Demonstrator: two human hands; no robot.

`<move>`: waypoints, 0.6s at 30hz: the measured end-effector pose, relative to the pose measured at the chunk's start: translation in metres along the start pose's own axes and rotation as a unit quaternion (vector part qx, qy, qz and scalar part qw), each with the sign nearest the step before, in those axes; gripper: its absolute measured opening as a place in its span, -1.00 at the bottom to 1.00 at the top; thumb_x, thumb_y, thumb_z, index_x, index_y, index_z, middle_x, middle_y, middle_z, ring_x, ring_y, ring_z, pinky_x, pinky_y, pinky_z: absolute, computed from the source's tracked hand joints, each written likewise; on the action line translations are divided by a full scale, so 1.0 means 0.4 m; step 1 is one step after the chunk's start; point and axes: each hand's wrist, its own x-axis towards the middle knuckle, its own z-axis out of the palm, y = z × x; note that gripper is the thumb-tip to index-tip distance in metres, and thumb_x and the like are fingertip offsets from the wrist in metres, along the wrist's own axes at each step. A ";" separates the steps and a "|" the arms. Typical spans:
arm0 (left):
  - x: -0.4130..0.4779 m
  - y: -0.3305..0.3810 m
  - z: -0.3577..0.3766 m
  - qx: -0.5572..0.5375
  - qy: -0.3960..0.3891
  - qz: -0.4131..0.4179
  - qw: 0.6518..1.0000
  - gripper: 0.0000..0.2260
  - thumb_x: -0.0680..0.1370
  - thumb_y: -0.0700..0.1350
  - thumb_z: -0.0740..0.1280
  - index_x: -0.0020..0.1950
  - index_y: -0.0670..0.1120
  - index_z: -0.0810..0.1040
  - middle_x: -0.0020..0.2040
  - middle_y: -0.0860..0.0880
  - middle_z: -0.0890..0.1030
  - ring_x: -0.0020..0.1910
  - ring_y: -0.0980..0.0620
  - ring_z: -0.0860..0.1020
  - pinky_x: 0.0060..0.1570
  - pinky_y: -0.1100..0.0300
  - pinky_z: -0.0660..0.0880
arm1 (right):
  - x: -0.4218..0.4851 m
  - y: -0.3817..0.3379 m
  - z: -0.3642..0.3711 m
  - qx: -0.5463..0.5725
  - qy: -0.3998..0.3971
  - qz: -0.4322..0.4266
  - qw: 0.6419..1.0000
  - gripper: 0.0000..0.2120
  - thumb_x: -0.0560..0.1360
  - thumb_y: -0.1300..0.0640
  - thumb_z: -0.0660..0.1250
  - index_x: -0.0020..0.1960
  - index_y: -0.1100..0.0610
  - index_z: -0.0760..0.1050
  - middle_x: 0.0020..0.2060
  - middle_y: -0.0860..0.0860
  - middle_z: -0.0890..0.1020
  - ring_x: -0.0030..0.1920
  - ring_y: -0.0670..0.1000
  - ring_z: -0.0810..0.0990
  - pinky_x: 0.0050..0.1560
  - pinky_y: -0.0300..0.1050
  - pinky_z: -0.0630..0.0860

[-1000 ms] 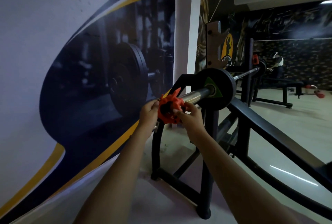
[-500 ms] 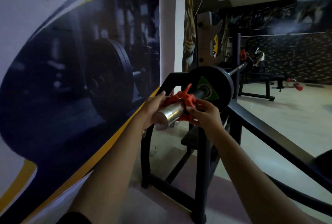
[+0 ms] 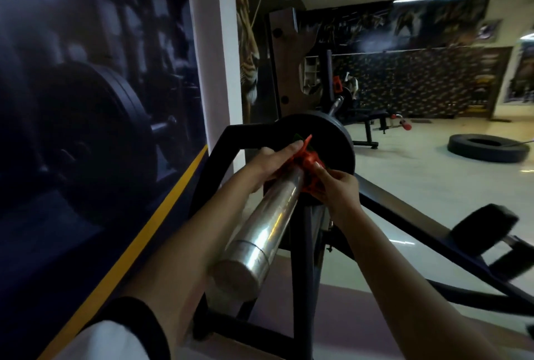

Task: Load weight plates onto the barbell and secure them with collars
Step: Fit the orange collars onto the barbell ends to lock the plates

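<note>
One barbell (image 3: 260, 232) carries one plainly visible plate (image 3: 332, 140). Two orange collars show, a near collar (image 3: 307, 161) and a far collar (image 3: 336, 83). There are two hands, left hand (image 3: 274, 161) and right hand (image 3: 338, 189), one tyre (image 3: 488, 147) and one bench (image 3: 367, 112).

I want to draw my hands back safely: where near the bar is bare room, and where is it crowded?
Bare: the sleeve from collar to its near end; the floor between rack and tire. Crowded: at the plate, where left hand and right hand grip the collar.
</note>
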 end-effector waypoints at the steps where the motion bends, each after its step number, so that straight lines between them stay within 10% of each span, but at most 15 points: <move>1: 0.016 0.003 0.008 0.033 0.002 -0.002 0.999 -0.51 0.29 0.30 0.41 -0.08 -0.10 0.58 -0.12 -0.03 0.64 -0.16 0.07 0.61 -0.22 0.28 0.55 | 0.008 0.002 0.005 0.000 0.016 -0.007 1.000 -0.69 0.44 0.10 0.39 0.00 0.35 0.51 -0.08 0.25 0.62 -0.16 0.10 0.66 -0.20 -0.11 0.61; 6: 0.079 0.005 0.038 0.144 0.035 0.019 0.989 -0.31 0.23 0.41 0.36 0.05 -0.15 0.58 -0.02 -0.11 0.62 -0.04 -0.07 0.58 0.00 0.13 0.51 | 0.024 0.013 0.029 0.048 0.059 -0.020 0.997 -0.79 0.47 0.14 0.36 -0.05 0.31 0.54 -0.20 0.16 0.63 -0.30 -0.01 0.66 -0.39 -0.26 0.54; 11: 0.101 -0.016 0.057 0.195 0.117 0.103 0.968 -0.50 0.32 0.38 0.29 -0.30 -0.08 0.51 -0.37 0.05 0.50 -0.40 0.09 0.45 -0.44 0.26 0.29 | 0.032 0.016 0.035 0.073 0.083 0.002 0.994 -0.82 0.48 0.16 0.35 -0.03 0.29 0.55 -0.14 0.19 0.63 -0.20 0.07 0.64 -0.33 -0.17 0.58; 14: 0.122 -0.042 0.043 0.100 0.152 0.077 0.980 -0.53 0.37 0.34 0.28 -0.32 -0.09 0.47 -0.38 0.04 0.49 -0.37 0.04 0.49 -0.47 0.26 0.31 | 0.039 0.004 0.054 0.066 0.112 0.007 0.991 -0.89 0.48 0.18 0.35 -0.05 0.23 0.56 -0.14 0.16 0.63 -0.19 0.06 0.63 -0.31 -0.15 0.57; 18: 0.156 -0.072 0.001 -0.134 0.107 -0.027 0.985 -0.51 0.39 0.21 0.37 0.10 -0.14 0.50 -0.03 -0.08 0.58 -0.04 -0.06 0.55 -0.02 0.04 0.55 | 0.037 -0.012 0.079 0.018 0.140 -0.024 0.990 -0.93 0.47 0.20 0.35 -0.19 0.16 0.55 -0.31 0.08 0.59 -0.33 -0.03 0.58 -0.47 -0.28 0.53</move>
